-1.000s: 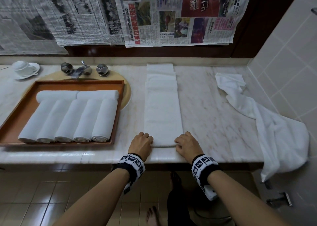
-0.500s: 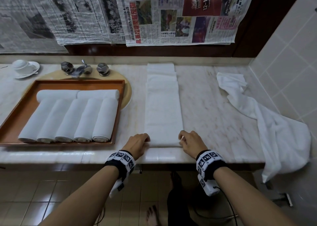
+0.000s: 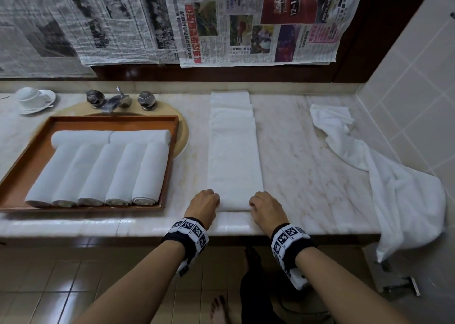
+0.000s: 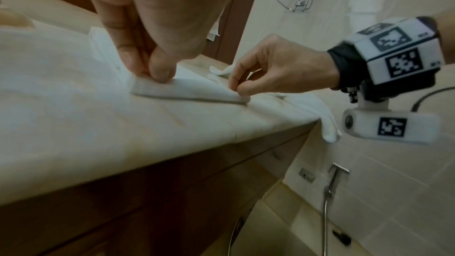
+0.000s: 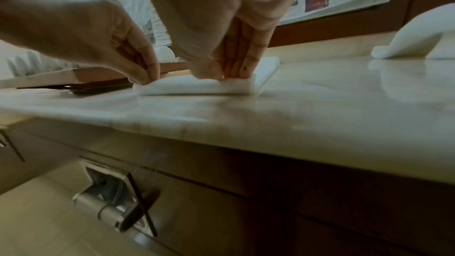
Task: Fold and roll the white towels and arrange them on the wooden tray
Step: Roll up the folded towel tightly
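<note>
A long white towel (image 3: 234,156), folded into a narrow strip, lies lengthwise on the marble counter (image 3: 307,176). My left hand (image 3: 205,202) pinches its near left corner (image 4: 157,83), and my right hand (image 3: 264,205) pinches the near right corner (image 4: 236,94). The near edge is lifted and curled over a little (image 5: 194,85). The wooden tray (image 3: 32,166) sits to the left over the sink and holds several rolled white towels (image 3: 98,173). An unfolded white towel (image 3: 394,186) is draped over the counter's right end.
A tap (image 3: 115,101) with two knobs stands behind the tray. A white cup on a saucer (image 3: 34,98) sits at the far left. Newspaper sheets (image 3: 221,21) cover the wall behind. A tiled wall (image 3: 418,90) bounds the counter on the right.
Both hands came back in to the near corners of the strip after sliding slightly outward, and now pinch and lift its near edge.
</note>
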{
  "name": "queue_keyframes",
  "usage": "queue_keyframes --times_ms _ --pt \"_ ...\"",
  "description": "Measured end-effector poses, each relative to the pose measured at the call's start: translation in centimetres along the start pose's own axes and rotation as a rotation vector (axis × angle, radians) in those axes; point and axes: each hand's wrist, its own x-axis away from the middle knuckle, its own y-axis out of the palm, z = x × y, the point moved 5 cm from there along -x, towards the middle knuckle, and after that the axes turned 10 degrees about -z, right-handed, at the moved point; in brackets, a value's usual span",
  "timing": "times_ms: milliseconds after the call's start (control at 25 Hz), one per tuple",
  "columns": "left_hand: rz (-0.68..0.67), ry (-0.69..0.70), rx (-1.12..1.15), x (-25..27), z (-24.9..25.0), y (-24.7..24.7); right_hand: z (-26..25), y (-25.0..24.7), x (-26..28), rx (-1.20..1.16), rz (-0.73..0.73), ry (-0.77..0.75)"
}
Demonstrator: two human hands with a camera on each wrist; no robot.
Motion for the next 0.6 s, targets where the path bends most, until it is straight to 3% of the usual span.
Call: queue_keyframes --times_ms 200,360,600 --pt "0.019 0.087 -0.020 0.7 0.0 0.7 0.2 -0.2 0.3 -0.003 -0.011 -0.066" --pt "-0.038 0.080 -0.214 -0.1 0.2 -0.1 0.5 -1.0 -0.4 0.003 0.025 -0.100" --pt "-0.103 0.141 -0.190 -0.2 -0.3 -0.2 1.6 -1.9 -0.4 0.070 -0.162 0.020"
